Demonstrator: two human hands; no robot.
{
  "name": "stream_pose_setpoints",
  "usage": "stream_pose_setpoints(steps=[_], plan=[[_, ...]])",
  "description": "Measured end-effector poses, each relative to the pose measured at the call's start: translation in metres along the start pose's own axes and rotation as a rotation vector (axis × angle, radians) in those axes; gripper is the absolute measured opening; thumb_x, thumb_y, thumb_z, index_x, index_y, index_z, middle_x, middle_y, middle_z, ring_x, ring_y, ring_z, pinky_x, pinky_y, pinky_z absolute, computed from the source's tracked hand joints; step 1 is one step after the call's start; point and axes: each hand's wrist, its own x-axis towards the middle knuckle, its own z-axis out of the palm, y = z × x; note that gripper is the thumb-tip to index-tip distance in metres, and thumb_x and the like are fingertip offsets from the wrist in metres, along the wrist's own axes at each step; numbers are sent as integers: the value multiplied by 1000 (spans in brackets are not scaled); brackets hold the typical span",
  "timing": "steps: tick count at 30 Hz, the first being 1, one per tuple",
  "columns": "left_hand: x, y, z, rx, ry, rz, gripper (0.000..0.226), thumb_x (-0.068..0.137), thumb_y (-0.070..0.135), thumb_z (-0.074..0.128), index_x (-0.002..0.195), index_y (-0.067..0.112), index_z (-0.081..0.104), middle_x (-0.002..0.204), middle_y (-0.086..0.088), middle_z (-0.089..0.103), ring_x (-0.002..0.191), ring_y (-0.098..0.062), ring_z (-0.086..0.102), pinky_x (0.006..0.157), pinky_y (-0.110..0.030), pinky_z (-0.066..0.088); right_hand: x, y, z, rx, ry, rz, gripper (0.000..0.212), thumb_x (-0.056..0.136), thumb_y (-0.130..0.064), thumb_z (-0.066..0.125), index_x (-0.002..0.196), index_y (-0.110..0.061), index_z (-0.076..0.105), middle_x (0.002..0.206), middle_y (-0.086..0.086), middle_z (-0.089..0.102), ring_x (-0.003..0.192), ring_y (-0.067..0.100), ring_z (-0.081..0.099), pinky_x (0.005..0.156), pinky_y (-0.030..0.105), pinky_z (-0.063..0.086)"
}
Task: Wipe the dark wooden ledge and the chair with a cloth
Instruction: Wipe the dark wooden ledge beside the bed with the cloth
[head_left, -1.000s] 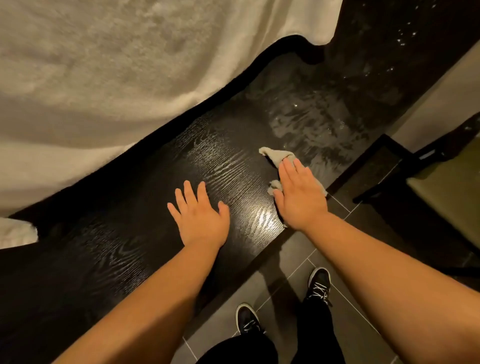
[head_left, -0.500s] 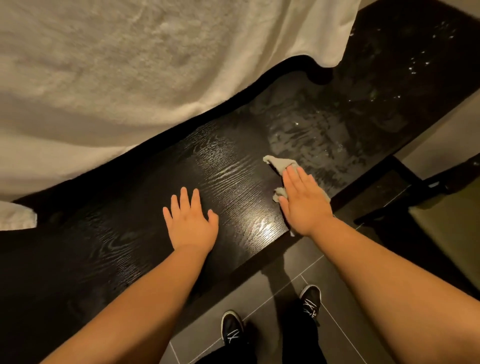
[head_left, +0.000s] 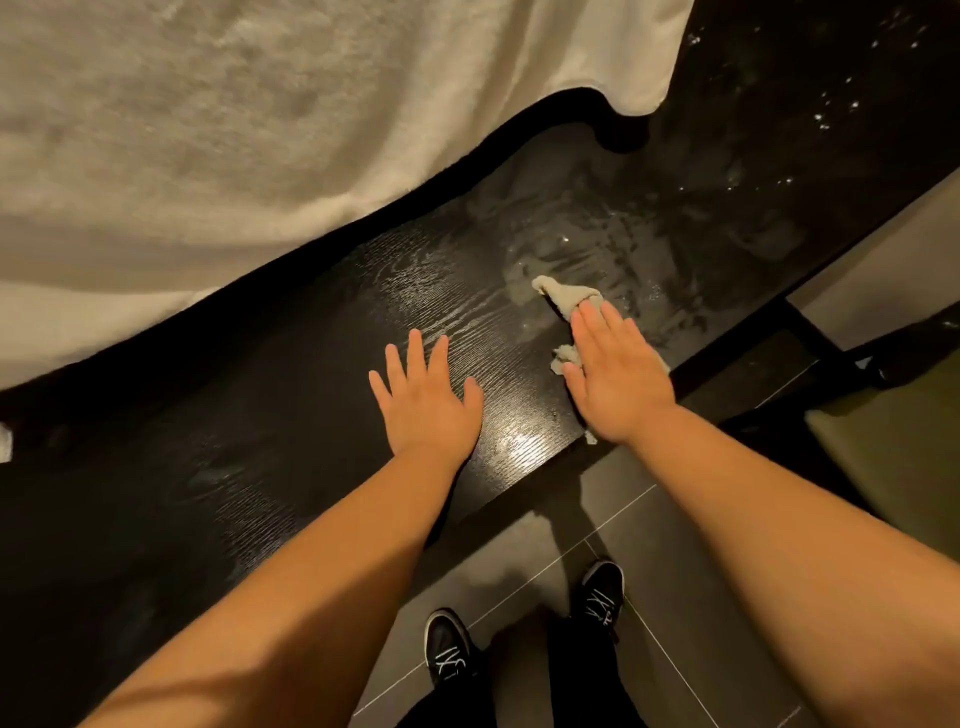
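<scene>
The dark wooden ledge (head_left: 291, 415) runs diagonally from lower left to upper right, its grain shining under the light. My right hand (head_left: 615, 374) lies flat with straight fingers on a small grey cloth (head_left: 566, 296), pressing it onto the ledge near the front edge; cloth ends stick out beyond the fingertips and by the thumb. My left hand (head_left: 426, 400) rests flat on the bare wood just to the left, fingers spread. Wet smears and droplets cover the ledge past the cloth. The chair (head_left: 893, 431), dark frame with an olive seat, stands at the right.
A white bedspread (head_left: 260, 145) hangs over the ledge's far side. Grey floor tiles (head_left: 644, 561) lie below the ledge's front edge, with my two black shoes (head_left: 524, 623) on them. A pale wall panel (head_left: 883, 260) rises at the right.
Both hands sit in nearly the same spots on the ledge; the right hand with the cloth has shifted slightly along it. The view has wobbled with my head.
</scene>
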Motion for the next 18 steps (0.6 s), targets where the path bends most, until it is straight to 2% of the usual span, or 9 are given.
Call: stream_pose_setpoints(steps=[3, 6, 9, 12, 15, 18], plan=[[-2, 2, 4, 29, 25, -23, 71, 101, 55, 35, 166, 30, 23, 176, -3, 7, 162, -34, -1, 129, -59, 1, -7, -28, 8, -5, 25, 11, 73, 105, -47, 32, 161, -2, 21, 168, 15, 20, 156, 36, 16, 125, 52, 21], [0, 4, 4, 46, 30, -33, 70, 100, 55, 36, 165, 29, 25, 176, -3, 9, 161, -34, 2, 129, -59, 4, -22, -47, 19, -4, 22, -204, 72, 105, -46, 38, 161, -3, 26, 170, 14, 21, 158, 34, 15, 127, 51, 19], [0, 6, 4, 54, 37, -34, 70, 100, 54, 38, 164, 28, 28, 175, -4, 11, 161, -34, 5, 129, -60, 6, -13, -12, 12, -8, 7, -362, 70, 105, -48, 38, 161, -8, 29, 170, 8, 23, 158, 29, 17, 128, 48, 19], [0, 6, 4, 52, 43, -44, 68, 99, 52, 41, 163, 28, 30, 175, -4, 14, 161, -34, 6, 129, -60, 7, 6, 31, 1, 24, 12, -201, 71, 104, -49, 32, 161, -7, 29, 168, 11, 26, 157, 32, 21, 125, 52, 25], [1, 7, 4, 62, 40, -52, 68, 100, 50, 43, 163, 28, 30, 175, -4, 14, 161, -34, 7, 129, -59, 7, 16, 36, -6, 27, 18, -19, 73, 103, -48, 30, 161, -3, 25, 168, 13, 24, 156, 34, 18, 125, 52, 22], [1, 8, 3, 77, 41, -64, 68, 99, 50, 45, 162, 28, 31, 175, -3, 14, 160, -34, 8, 129, -59, 9, 10, -3, 0, 59, 35, -39, 74, 105, -48, 34, 161, -2, 20, 168, 15, 20, 157, 36, 13, 126, 51, 18]])
